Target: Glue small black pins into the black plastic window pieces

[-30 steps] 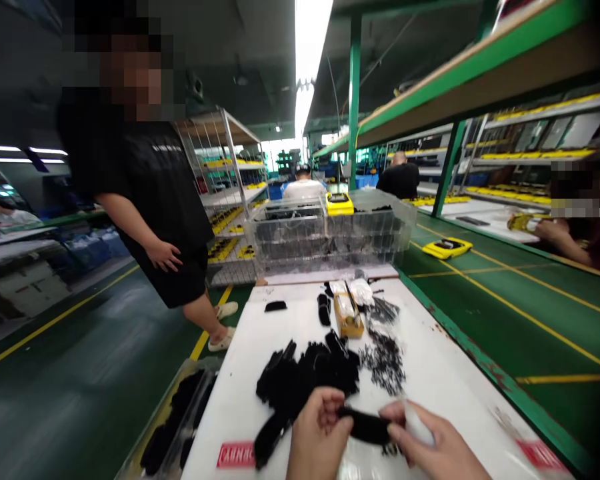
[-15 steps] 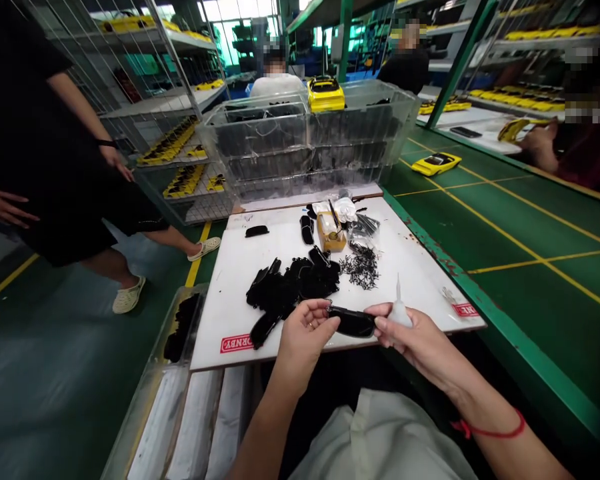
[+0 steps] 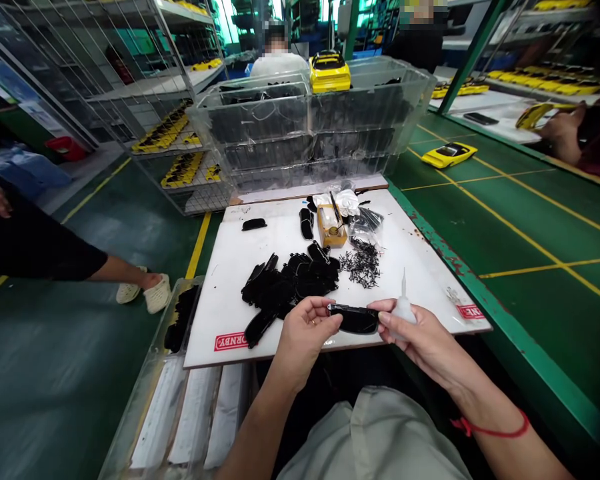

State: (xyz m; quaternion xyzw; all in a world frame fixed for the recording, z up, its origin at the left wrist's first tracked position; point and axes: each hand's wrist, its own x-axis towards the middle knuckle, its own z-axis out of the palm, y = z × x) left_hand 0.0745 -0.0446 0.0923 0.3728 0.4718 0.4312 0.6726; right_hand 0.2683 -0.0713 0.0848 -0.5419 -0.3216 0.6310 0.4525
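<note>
My left hand [image 3: 305,333] and my right hand [image 3: 415,337] pinch the two ends of a long black plastic part [image 3: 354,319] over the near edge of the white work board [image 3: 425,280]. A small white squeeze bottle [image 3: 404,307] with a thin nozzle also sits in my right hand, pointing up. Just beyond my left hand lies a pile of similar black parts [image 3: 290,283]. A scatter of small black screws [image 3: 361,261] lies to the right of the pile.
A small yellow box [image 3: 331,229], plastic bags [image 3: 347,200] and single black parts lie farther back. Clear bins [image 3: 310,127] holding a yellow toy car [image 3: 329,70] stand behind the board. A green conveyor [image 3: 520,227] runs on the right. A person's legs [image 3: 130,283] are at left. A tray [image 3: 180,320] of black parts sits beside the board.
The view has tilted down from the room to the board. My hands keep the same hold on the black part. The person at left has moved farther left.
</note>
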